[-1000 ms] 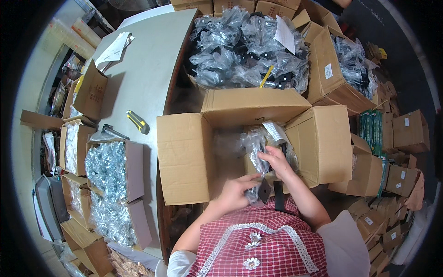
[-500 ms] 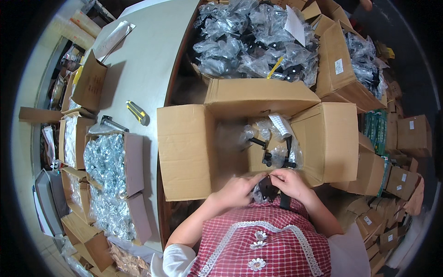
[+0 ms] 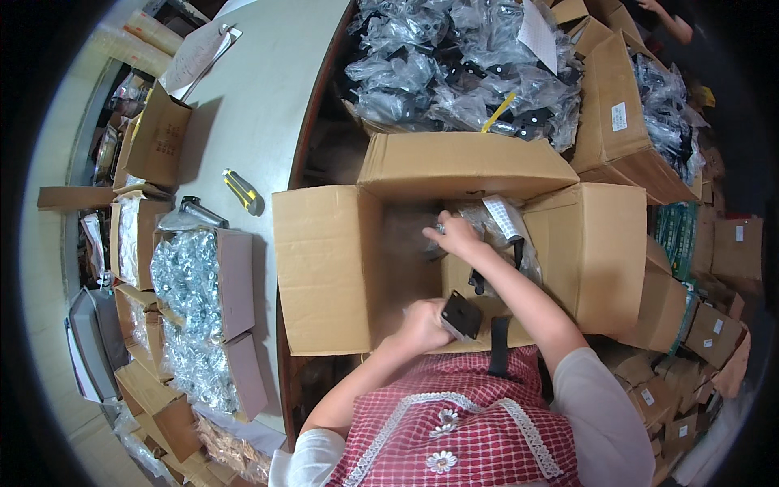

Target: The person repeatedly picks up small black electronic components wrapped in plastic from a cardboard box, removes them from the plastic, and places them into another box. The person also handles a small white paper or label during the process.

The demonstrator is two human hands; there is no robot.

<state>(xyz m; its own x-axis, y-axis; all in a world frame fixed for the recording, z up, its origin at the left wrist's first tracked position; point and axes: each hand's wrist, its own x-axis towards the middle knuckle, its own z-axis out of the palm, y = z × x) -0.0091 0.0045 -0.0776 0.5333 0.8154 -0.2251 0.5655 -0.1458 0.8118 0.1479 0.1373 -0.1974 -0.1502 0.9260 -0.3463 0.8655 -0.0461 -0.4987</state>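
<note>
An open cardboard box [image 3: 324,272] stands in front of me, flaps folded out. At its near edge my left hand [image 3: 426,325] is closed around a flat black plate-like part [image 3: 460,315] with small holes. My right hand [image 3: 458,237] reaches inside, fingers curled in at clear plastic wrapping; whatever they pinch is too small to make out. Beneath and beside this hand lie clear plastic bags [image 3: 527,247] with black parts [image 3: 477,282], partly hidden by my forearm. A white printed sheet [image 3: 499,213] rests on the bags.
A large pile of bagged black parts [image 3: 471,73] fills a container beyond the box. On the grey table [image 3: 268,105] lie a yellow-and-black utility knife [image 3: 242,191] and boxes of bagged metal pieces [image 3: 187,276]. More cartons [image 3: 608,122] crowd the right. Another person's arm [image 3: 669,20] shows at the far right.
My hands, together at the box's near edge before, have parted. The right has moved forward into the box; the left has turned the black part up into clearer view.
</note>
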